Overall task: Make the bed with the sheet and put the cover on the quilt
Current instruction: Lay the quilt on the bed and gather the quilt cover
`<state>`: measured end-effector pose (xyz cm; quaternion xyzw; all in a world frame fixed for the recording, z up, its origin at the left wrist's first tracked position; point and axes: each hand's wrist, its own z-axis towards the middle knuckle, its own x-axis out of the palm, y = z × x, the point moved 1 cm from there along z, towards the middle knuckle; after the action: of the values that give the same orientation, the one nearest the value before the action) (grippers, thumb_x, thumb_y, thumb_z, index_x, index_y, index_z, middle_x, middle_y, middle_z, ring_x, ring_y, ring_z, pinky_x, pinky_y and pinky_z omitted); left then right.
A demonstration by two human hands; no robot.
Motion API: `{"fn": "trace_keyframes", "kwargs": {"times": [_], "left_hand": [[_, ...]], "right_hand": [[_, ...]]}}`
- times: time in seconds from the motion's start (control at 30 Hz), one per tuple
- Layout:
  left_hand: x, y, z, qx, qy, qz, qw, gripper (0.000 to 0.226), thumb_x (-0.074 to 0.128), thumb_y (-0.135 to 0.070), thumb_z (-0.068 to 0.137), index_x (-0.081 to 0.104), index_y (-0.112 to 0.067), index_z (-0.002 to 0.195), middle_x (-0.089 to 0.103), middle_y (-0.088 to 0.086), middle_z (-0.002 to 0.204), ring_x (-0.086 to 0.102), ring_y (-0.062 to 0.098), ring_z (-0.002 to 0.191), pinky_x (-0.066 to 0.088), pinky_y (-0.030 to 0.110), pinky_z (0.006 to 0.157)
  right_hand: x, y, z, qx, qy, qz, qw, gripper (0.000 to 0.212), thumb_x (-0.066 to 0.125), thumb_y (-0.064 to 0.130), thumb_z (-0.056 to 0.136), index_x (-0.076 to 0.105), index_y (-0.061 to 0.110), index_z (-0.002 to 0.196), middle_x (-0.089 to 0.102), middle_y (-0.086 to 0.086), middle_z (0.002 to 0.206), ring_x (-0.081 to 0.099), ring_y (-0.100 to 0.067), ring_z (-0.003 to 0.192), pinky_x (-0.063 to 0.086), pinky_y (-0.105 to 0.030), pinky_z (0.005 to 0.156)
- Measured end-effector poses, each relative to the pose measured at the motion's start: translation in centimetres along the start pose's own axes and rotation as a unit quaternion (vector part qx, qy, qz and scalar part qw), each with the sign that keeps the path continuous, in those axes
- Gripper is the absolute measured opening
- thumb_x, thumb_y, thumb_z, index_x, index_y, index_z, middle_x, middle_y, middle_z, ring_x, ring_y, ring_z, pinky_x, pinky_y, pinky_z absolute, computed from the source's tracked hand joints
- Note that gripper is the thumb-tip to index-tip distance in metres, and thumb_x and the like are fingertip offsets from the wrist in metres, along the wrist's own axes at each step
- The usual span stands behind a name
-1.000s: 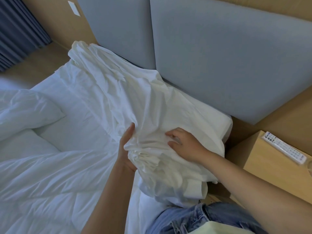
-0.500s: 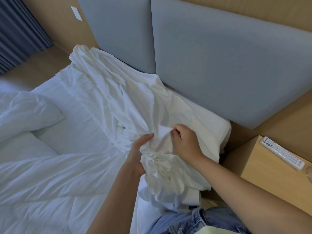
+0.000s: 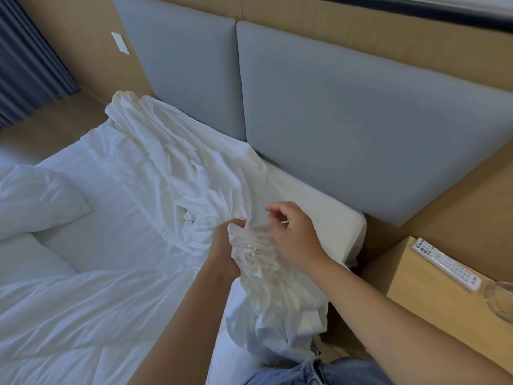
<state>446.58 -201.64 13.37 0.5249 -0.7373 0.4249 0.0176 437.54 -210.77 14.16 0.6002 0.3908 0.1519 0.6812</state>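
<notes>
Head view, looking down at the head end of the bed.

- White cloth [image 3: 249,254] (sheet or quilt cover, cannot tell which): gathered into a tight pleated bunch at frame centre, directly between the two hands. One run trails up and left across the mattress [image 3: 330,215] to a heap against the grey headboard [image 3: 347,120]. The other end hangs down past the bed edge toward the lower centre, above the jeans [image 3: 319,370].
- Left hand [image 3: 223,257]: on the left side of the bunch, fingers curled round it, gripping the pleats.
- Right hand [image 3: 298,237]: on the right side and over the top of the bunch, fingers curled, fingertips pinching a fold at its upper edge. Slight blur here.
- The hands are close together, with only the bunched cloth between them.
- Quilt [image 3: 69,315]: rumpled, lower left, apart from both hands.
- Pillow [image 3: 36,198]: left edge of frame.
- Wooden bedside counter [image 3: 416,295], right: carries a white remote control [image 3: 447,262] and a clear glass object [image 3: 499,298] at the frame edge.
</notes>
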Motion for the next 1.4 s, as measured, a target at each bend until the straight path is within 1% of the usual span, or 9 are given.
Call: {"fn": "trace_keyframes", "kwargs": {"times": [0.13,0.23,0.33,0.53,0.73,0.97,1.1,1.23,1.4], "left_hand": [[0.0,-0.4,-0.4,-0.047,0.031,-0.025,0.998,0.052,0.051,-0.043,0.085,0.072,0.005,0.084,0.069,0.021,0.083,0.07,0.031,0.071,0.05,0.041,0.073],[-0.4,-0.1,-0.8,-0.089,0.061,0.007,0.994,0.049,0.075,-0.041,0.064,0.07,0.005,0.079,0.068,0.019,0.074,0.069,0.03,0.064,0.056,0.033,0.061],[-0.7,0.2,-1.3,-0.109,0.103,0.013,0.989,0.055,0.092,-0.022,0.026,0.072,0.006,0.069,0.067,0.018,0.069,0.067,0.029,0.06,0.057,0.032,0.058],[-1.9,0.1,-0.8,-0.1,0.008,0.093,0.991,0.053,0.074,-0.037,0.07,0.066,0.0,0.107,0.069,0.017,0.093,0.066,0.033,0.084,0.05,0.043,0.083],[-1.0,0.2,-1.0,-0.064,0.053,0.076,0.994,0.063,0.043,-0.062,0.084,0.072,-0.012,0.058,0.065,0.009,0.06,0.068,0.019,0.061,0.054,0.03,0.06],[-1.3,0.8,-0.2,-0.04,0.009,0.065,0.997,0.048,0.032,-0.002,0.085,0.06,-0.003,0.045,0.052,0.011,0.047,0.057,0.021,0.042,0.046,0.021,0.041],[-1.4,0.3,-0.6,-0.035,0.025,0.078,0.996,0.046,0.04,-0.008,0.089,0.065,-0.006,0.05,0.054,0.009,0.053,0.055,0.017,0.043,0.046,0.02,0.043],[-2.4,0.1,-0.9,-0.043,-0.009,0.097,0.994,0.035,0.05,-0.022,0.091,0.067,-0.005,0.066,0.061,0.012,0.06,0.06,0.023,0.059,0.051,0.031,0.057],[-2.2,-0.1,-2.0,-0.136,0.1,0.085,0.982,0.049,0.093,-0.027,0.04,0.072,0.004,0.071,0.067,0.018,0.069,0.067,0.027,0.058,0.055,0.03,0.051]], "right_hand": [[-0.6,-2.2,0.9,0.09,0.175,-0.094,0.976,0.039,0.054,0.007,0.091,0.055,0.011,0.13,0.059,0.001,0.122,0.056,-0.008,0.102,0.041,-0.013,0.09],[-0.1,-2.7,0.0,0.072,0.252,-0.1,0.96,0.031,0.055,0.016,0.093,0.059,0.016,0.123,0.057,0.018,0.102,0.056,0.0,0.093,0.042,-0.013,0.088],[0.6,-4.2,0.2,0.056,0.208,-0.168,0.962,0.021,0.053,0.019,0.095,0.06,0.01,0.112,0.055,0.004,0.099,0.052,-0.012,0.093,0.04,-0.021,0.082],[-0.3,-1.6,0.4,-0.023,-0.023,-0.105,0.994,0.016,0.05,0.004,0.092,0.059,-0.003,0.081,0.054,-0.007,0.078,0.05,-0.019,0.072,0.035,-0.027,0.064],[2.5,2.1,-2.1,-0.146,0.122,-0.136,0.972,0.017,0.049,0.006,0.091,0.065,0.002,0.091,0.058,-0.003,0.087,0.048,-0.012,0.081,0.034,-0.021,0.073],[2.1,0.7,-2.7,-0.108,0.108,-0.098,0.983,0.017,0.052,0.01,0.092,0.068,0.004,0.094,0.057,-0.002,0.088,0.053,-0.014,0.085,0.04,-0.022,0.077],[0.0,-1.2,-1.7,-0.014,-0.016,-0.088,0.996,0.029,0.056,0.022,0.084,0.062,0.011,0.111,0.054,0.0,0.108,0.05,-0.015,0.106,0.04,-0.025,0.094],[0.0,-3.7,-2.0,0.094,0.184,-0.12,0.971,0.036,0.056,0.024,0.094,0.055,0.016,0.129,0.051,-0.002,0.131,0.047,-0.016,0.121,0.035,-0.024,0.102],[2.1,-2.8,-2.5,0.072,0.173,-0.076,0.979,0.017,0.053,0.02,0.094,0.065,0.014,0.106,0.062,0.001,0.104,0.058,-0.015,0.099,0.042,-0.021,0.083]]}}
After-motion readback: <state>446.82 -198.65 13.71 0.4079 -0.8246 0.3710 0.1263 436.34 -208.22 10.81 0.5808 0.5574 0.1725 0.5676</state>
